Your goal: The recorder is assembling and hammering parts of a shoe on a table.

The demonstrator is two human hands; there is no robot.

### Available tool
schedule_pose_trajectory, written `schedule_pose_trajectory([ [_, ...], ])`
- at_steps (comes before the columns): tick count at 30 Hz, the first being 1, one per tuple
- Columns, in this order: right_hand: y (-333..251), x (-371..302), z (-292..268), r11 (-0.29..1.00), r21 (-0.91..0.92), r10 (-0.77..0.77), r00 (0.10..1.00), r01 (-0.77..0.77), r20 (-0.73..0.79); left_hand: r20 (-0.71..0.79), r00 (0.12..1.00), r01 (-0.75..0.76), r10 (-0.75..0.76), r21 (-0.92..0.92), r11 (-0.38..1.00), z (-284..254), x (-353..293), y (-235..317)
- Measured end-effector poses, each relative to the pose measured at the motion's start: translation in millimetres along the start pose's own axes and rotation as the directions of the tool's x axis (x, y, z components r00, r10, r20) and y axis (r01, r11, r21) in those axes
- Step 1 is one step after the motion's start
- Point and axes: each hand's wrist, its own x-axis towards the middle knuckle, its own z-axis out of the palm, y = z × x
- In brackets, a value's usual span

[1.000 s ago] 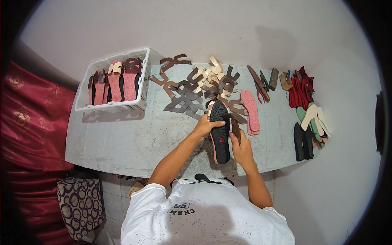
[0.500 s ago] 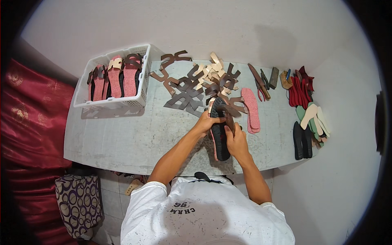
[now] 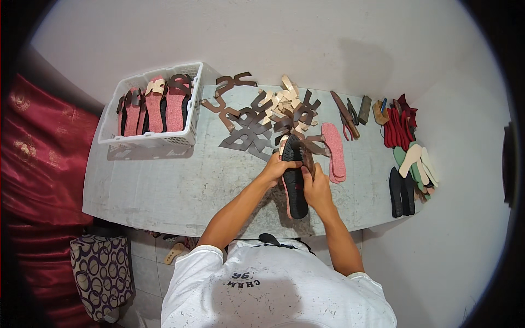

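Closer to the left hand than a second ago, the right hand [image 3: 318,187] has brought its hammer [image 3: 308,157] up alongside the black sole of the sandal [image 3: 296,198]; from where I stand, I can't tell whether the two touch. The left hand [image 3: 275,168] grips the sandal by its edge, thumb across the sole, and holds it sole up over the near part of the desk [image 3: 142,188], while the right hand is wrapped around the hammer's handle. What crowds them most is the heap of brown straps [image 3: 251,123] and cream straps [image 3: 284,99], which spreads right behind the sandal, so the sandal's far end hides some of it. Just right of the right hand lie pink insoles [image 3: 334,153], stacked and slightly askew. Past those, near the wall, are pliers [image 3: 348,117] and a grey block [image 3: 364,109], then a bunch of red pieces [image 3: 398,128], a jumble of green and cream insoles [image 3: 411,159] and a pair of black soles [image 3: 402,191] near the right end. Well apart on the left, a white basket [image 3: 147,140] carries several pink-lined sandals [image 3: 156,109] standing in a row; a red curtain [image 3: 49,191] hangs beyond that end.
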Motion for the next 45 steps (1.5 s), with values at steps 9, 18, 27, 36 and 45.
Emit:
schedule_pose_trajectory([
  [9,-14.2,12.4,-30.3,0.986,0.165,-0.004,0.999,-0.002,0.038,-0.06,0.998,0.009,-0.009,0.002,1.0,-1.8,-3.5,-5.3],
  [18,6.9,6.8,-1.6,0.999,0.003,0.031,0.999,-0.032,0.017,-0.008,1.0,-0.029,0.029,0.03,0.999,1.8,-4.4,-4.6],
  [27,-24.8,1.8,-37.9,0.913,0.403,0.066,0.998,-0.059,-0.005,-0.028,0.999,-0.03,0.029,-0.025,0.999,-0.9,-4.1,-7.2],
  [36,14.1,10.9,-15.9,0.974,0.149,0.163,0.984,-0.172,0.073,-0.006,1.0,0.011,-0.01,0.031,0.999,-4.7,1.3,-9.0],
  [45,-26.3,3.4,-20.5,0.998,0.068,-0.013,0.999,0.017,-0.052,0.001,0.999,-0.035,0.035,0.027,0.999,-2.0,-2.1,-6.6],
])
